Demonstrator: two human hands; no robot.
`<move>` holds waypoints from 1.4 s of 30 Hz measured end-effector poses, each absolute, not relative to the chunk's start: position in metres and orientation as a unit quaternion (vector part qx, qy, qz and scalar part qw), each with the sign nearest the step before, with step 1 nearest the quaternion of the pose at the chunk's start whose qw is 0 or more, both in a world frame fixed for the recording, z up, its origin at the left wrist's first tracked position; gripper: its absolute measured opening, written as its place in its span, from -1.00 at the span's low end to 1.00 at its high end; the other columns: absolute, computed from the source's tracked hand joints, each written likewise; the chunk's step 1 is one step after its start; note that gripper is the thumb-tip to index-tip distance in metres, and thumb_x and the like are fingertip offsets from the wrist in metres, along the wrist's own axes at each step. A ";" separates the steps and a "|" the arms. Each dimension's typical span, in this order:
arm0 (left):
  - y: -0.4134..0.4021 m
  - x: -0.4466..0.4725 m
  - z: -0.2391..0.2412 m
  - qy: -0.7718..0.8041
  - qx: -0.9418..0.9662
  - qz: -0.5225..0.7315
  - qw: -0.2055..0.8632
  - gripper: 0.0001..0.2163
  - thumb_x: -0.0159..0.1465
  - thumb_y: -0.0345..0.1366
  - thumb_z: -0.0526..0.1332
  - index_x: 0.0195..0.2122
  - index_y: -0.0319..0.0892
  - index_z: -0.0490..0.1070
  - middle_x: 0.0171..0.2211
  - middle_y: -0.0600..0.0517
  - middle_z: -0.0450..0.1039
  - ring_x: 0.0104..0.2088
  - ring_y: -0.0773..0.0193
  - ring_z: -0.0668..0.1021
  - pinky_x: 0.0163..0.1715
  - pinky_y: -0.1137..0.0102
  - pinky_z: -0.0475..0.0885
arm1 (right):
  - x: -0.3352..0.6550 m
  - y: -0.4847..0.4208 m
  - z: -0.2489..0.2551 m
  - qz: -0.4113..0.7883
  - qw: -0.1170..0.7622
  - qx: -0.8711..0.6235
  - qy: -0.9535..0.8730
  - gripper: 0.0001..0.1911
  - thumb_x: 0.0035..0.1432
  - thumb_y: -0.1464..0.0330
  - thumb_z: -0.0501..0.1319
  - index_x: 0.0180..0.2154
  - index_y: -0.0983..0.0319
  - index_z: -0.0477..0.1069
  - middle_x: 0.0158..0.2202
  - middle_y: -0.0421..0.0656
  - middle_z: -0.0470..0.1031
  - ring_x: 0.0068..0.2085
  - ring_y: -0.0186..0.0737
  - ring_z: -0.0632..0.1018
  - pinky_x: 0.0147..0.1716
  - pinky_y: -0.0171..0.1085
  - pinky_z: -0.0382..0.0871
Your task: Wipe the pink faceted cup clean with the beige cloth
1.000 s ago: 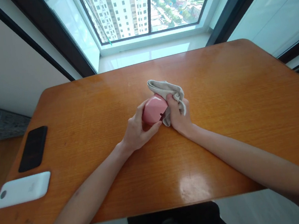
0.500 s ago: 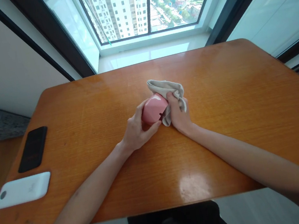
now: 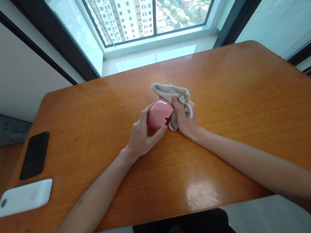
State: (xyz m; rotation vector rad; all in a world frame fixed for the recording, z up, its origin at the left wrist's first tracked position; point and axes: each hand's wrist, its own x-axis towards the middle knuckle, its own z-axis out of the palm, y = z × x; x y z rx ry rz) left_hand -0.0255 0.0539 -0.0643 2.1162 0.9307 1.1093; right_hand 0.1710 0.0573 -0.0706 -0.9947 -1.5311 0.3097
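A small rounded pink object (image 3: 159, 114) rests at the middle of the orange wooden table (image 3: 227, 94). My left hand (image 3: 141, 136) is closed around its left and near side, thumb under it and fingers over the top. My right hand (image 3: 185, 119) grips a crumpled beige cloth (image 3: 172, 91) and presses it against the pink object's right side. Part of the cloth sticks up behind my fingers.
A black phone (image 3: 34, 154) lies face up near the table's left edge. Just in front of it lies a white power bank (image 3: 25, 197). A large window (image 3: 145, 6) and its sill run behind the table's far edge.
My right hand and the cloth have shifted slightly left and back along the pink object. My left hand keeps the same hold.
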 end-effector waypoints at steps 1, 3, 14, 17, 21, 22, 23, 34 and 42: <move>0.054 -0.026 -0.064 0.348 0.791 0.413 0.286 -0.34 0.37 -0.05 0.40 0.39 -0.16 0.21 0.27 -0.20 0.51 0.15 0.00 0.65 0.12 0.23 0.58 | 0.172 0.057 -0.070 0.129 0.598 -0.428 -0.665 -0.55 0.59 0.14 -0.01 0.28 0.02 0.50 0.23 -0.09 0.64 0.29 -0.01 0.60 0.32 0.10 0.51; 0.055 -0.029 -0.068 0.351 0.790 0.411 0.288 -0.35 0.36 -0.05 0.39 0.38 -0.17 0.22 0.16 -0.17 0.58 0.02 0.05 0.69 0.01 0.25 0.61 | 0.173 0.054 -0.069 0.077 0.573 -0.390 -0.717 -0.52 0.56 0.08 0.05 0.33 0.04 0.46 0.32 -0.04 0.56 0.35 0.08 0.55 0.36 0.19 0.46; 0.054 -0.028 -0.071 0.365 0.781 0.413 0.293 -0.45 0.34 -0.03 0.39 0.25 -0.15 0.31 -0.02 -0.08 0.65 -0.19 0.11 0.69 -0.20 0.29 0.60 | 0.171 0.054 -0.067 0.064 0.569 -0.358 -0.737 -0.53 0.52 0.02 0.10 0.26 0.04 0.53 0.27 -0.07 0.61 0.35 0.10 0.55 0.37 0.20 0.44; 0.054 -0.026 -0.066 0.352 0.783 0.418 0.298 -0.35 0.36 -0.04 0.41 0.36 -0.16 0.23 0.22 -0.20 0.54 0.11 0.01 0.66 0.07 0.23 0.59 | 0.168 0.059 -0.075 0.204 0.633 -0.446 -0.599 -0.56 0.51 -0.02 0.12 0.06 0.06 0.64 0.03 -0.11 0.72 0.15 -0.01 0.69 0.22 0.03 0.59; 0.056 -0.029 -0.067 0.340 0.788 0.410 0.309 -0.34 0.39 -0.02 0.39 0.39 -0.15 0.19 0.28 -0.23 0.47 0.21 -0.05 0.61 0.21 0.16 0.54 | 0.167 0.066 -0.088 0.310 0.657 -0.502 -0.469 -0.52 0.42 -0.10 0.20 -0.20 0.12 0.65 -0.30 -0.22 0.70 -0.12 -0.10 0.74 -0.03 -0.14 0.68; 0.056 -0.030 -0.067 0.336 0.792 0.404 0.313 -0.34 0.41 -0.02 0.37 0.40 -0.15 0.17 0.29 -0.24 0.46 0.22 -0.05 0.60 0.23 0.14 0.53 | 0.167 0.067 -0.089 0.317 0.659 -0.507 -0.457 -0.52 0.41 -0.10 0.20 -0.22 0.13 0.64 -0.33 -0.23 0.69 -0.15 -0.12 0.73 -0.06 -0.16 0.68; 0.056 -0.031 -0.067 0.330 0.796 0.396 0.317 -0.35 0.43 -0.02 0.34 0.41 -0.16 0.14 0.31 -0.25 0.43 0.23 -0.06 0.59 0.24 0.13 0.53 | 0.167 0.067 -0.089 0.317 0.660 -0.509 -0.453 -0.52 0.42 -0.10 0.20 -0.23 0.13 0.63 -0.34 -0.23 0.68 -0.16 -0.12 0.73 -0.06 -0.16 0.68; 0.060 -0.024 -0.070 0.341 0.826 0.299 0.334 -0.51 0.44 -0.03 0.29 0.26 -0.15 0.23 0.16 -0.23 0.52 0.09 -0.05 0.64 0.14 0.06 0.58 | 0.187 0.057 -0.059 -0.018 0.553 -0.362 -0.750 -0.53 0.46 0.04 0.17 0.24 0.06 0.55 0.23 -0.04 0.63 0.27 0.16 0.60 0.28 0.19 0.50; 0.056 -0.028 -0.071 0.356 0.791 0.400 0.297 -0.57 0.29 -0.01 0.45 0.02 -0.15 0.43 -0.28 0.07 0.60 -0.38 0.26 0.59 -0.37 0.40 0.52 | 0.178 0.056 -0.058 -0.017 0.503 -0.325 -0.801 -0.52 0.41 -0.02 0.26 0.26 -0.04 0.53 0.28 -0.15 0.60 0.32 0.13 0.57 0.34 0.17 0.46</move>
